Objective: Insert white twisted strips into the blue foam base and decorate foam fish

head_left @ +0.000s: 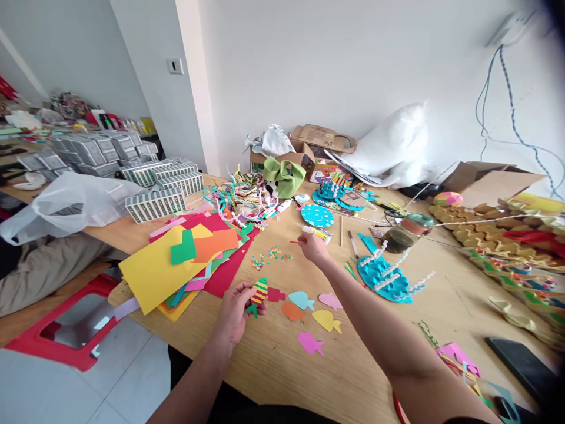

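My left hand (235, 307) is closed around a green paper fish (261, 291) with yellow and red stripes, near the table's front edge. Farther out, my right hand (314, 248) pinches a thin red strip (293, 241); whether it is paper or foam I cannot tell. A white and yellow glue tube (318, 233) lies just behind the right hand. Between the hands are small coloured dots (270, 255) in a loose scatter. Plain fish cutouts lie flat beside the left hand, among them a blue one (301, 300), a yellow one (326, 320) and a pink one (311, 343).
Coloured sheets (154, 271) are piled on the left. Behind them sits a heap of cords and trims (247, 197). A blue piece with twisted white posts (384, 278), a jar (408, 229) and a black phone (521, 362) are on the right. A red stool (26, 347) stands beside the table.
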Demonstrator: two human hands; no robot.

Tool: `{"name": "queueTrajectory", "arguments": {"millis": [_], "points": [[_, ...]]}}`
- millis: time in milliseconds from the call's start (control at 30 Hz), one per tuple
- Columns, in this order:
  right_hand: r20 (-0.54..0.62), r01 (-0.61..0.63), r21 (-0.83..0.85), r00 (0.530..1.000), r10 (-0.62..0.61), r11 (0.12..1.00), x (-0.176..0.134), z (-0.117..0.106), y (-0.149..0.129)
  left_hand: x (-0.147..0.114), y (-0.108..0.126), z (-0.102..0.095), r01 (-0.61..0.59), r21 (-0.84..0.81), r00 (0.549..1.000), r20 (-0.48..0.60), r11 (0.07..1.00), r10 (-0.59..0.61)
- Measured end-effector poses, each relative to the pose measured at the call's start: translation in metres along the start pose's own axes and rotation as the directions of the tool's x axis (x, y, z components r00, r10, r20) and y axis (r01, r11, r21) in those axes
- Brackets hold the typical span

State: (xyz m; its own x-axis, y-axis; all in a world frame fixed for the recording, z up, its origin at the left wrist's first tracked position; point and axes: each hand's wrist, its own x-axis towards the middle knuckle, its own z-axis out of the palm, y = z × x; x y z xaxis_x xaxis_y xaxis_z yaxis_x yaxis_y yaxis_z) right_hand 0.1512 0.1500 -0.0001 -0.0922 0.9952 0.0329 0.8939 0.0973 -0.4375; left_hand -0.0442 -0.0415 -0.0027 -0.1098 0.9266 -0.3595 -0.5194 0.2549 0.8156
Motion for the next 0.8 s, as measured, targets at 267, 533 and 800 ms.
{"name": "queueTrajectory", "arguments": {"millis": [267,533,800], "points": [[0.065,-0.046,-0.162,0.996,0.057,0.986,0.025,0.024,0.012,0.018,0.014,0.01,-0.023,0.011,1.0,-0.013,1.0,0.023],[0.146,-0.05,-0.202,0.986,0.081,0.978,0.039,0.029,0.014,0.032,0.015,0.024,-0.031,0.006,0.998,0.051,1.0,0.031],[0.142,-0.063,-0.179,0.986,0.089,0.982,0.034,0.024,0.011,0.049,0.027,0.044,-0.036,-0.002,0.998,0.053,0.999,0.036]]}}
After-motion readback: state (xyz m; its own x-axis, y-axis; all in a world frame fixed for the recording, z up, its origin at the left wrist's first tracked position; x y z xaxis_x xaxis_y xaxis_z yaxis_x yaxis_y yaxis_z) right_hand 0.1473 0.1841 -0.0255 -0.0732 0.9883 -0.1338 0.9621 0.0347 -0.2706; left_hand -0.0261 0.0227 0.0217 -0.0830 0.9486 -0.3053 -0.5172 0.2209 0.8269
